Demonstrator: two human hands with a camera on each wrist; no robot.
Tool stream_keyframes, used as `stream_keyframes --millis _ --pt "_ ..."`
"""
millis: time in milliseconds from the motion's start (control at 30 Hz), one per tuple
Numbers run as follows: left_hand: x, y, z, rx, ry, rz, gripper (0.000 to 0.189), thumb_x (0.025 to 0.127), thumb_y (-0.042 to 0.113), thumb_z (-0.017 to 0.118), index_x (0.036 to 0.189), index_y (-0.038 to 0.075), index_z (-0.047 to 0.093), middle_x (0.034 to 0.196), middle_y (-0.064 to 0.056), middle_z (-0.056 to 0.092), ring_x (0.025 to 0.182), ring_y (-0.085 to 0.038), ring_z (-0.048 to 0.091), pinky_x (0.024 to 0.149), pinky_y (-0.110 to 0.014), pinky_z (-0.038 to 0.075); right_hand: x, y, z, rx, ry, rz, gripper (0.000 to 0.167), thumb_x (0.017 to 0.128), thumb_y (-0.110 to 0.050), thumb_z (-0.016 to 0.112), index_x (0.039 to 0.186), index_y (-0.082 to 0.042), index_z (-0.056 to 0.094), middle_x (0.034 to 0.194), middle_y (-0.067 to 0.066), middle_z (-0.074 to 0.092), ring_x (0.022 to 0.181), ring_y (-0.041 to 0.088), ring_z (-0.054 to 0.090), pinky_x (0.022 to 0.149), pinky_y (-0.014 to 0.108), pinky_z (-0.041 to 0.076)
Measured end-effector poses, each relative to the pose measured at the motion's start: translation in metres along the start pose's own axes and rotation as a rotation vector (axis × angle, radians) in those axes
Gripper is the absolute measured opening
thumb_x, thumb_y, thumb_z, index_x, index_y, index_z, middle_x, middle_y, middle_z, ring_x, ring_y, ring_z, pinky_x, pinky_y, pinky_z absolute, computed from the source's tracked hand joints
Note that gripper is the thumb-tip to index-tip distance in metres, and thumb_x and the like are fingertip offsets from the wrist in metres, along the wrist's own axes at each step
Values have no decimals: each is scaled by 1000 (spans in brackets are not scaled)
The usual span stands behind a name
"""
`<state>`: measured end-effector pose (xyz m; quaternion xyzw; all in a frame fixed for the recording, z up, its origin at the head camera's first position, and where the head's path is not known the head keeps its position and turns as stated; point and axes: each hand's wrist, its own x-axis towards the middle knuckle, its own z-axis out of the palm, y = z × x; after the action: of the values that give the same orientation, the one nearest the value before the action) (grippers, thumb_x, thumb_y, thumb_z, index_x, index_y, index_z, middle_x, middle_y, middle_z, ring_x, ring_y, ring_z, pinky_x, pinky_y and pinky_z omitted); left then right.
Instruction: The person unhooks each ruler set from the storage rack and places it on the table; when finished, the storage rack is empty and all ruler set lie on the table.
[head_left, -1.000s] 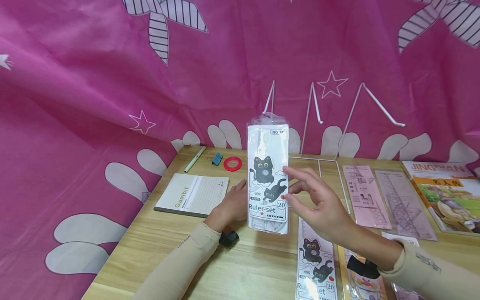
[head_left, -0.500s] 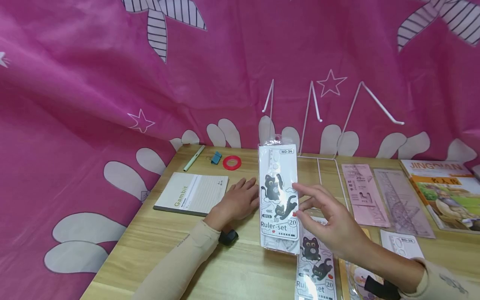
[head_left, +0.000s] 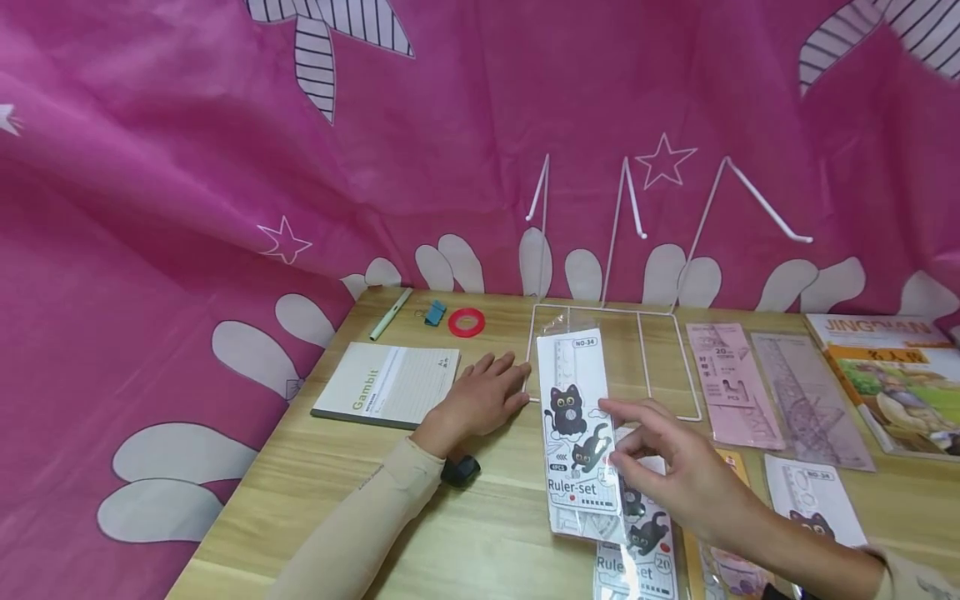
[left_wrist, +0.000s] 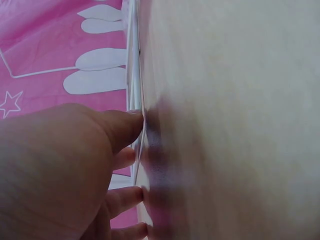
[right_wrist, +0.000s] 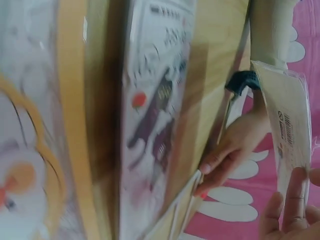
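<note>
My right hand (head_left: 682, 467) pinches the right edge of a clear-sleeved ruler set (head_left: 572, 375) with black cats on its card. It is held above the table in front of a white wire rack (head_left: 801, 240). The right wrist view shows the pack's back with a barcode (right_wrist: 288, 127). Flat on the table, my left hand (head_left: 483, 396) has its fingers spread at the left side of the rack's base. In the left wrist view its thumb (left_wrist: 125, 127) is right by the white wire. A second cat ruler set (head_left: 637, 562) lies partly hidden below the held one.
Right of the rack lie a pink ruler pack (head_left: 731, 379), a lilac one (head_left: 810, 400) and a magazine (head_left: 892, 383). Nearer are an orange-edged pack (head_left: 731, 575) and another cat pack (head_left: 813, 492). Leftward sit a notebook (head_left: 390, 383), pen (head_left: 390, 315), binder clip (head_left: 435, 313) and red tape roll (head_left: 467, 322).
The ruler set has come down and to the right from the rack's left hook, in my right hand's pinch. My left hand stays at the rack's base, now seen in full.
</note>
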<state>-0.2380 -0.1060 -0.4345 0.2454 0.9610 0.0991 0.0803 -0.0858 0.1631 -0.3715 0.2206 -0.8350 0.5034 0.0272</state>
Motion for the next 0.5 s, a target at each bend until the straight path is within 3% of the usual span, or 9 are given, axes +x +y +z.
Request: stream_keyframes --millis 133,367,500 --pt "1 1 -1 13 5 5 58 110 48 48 164 28 40 173 -8 32 160 -40 27 126 -64 29 -8 7 5 22 -35 16 57 97 -3 73 150 -14 55 96 -6 71 84 4 69 64 23 56" --pt "1 1 -1 15 1 2 57 110 48 47 163 28 41 174 -8 31 160 -41 27 126 -64 29 -17 15 13 28 -57 116 56 95 -6 76 148 -13 58 93 -6 67 75 3 59 50 23 47" --pt "1 1 0 12 0 -4 57 110 48 47 163 29 41 173 -8 31 160 -41 26 126 -64 28 -20 17 18 -5 -86 148 57 93 -6 78 146 -12 60 92 -7 64 77 1 57 55 21 50"
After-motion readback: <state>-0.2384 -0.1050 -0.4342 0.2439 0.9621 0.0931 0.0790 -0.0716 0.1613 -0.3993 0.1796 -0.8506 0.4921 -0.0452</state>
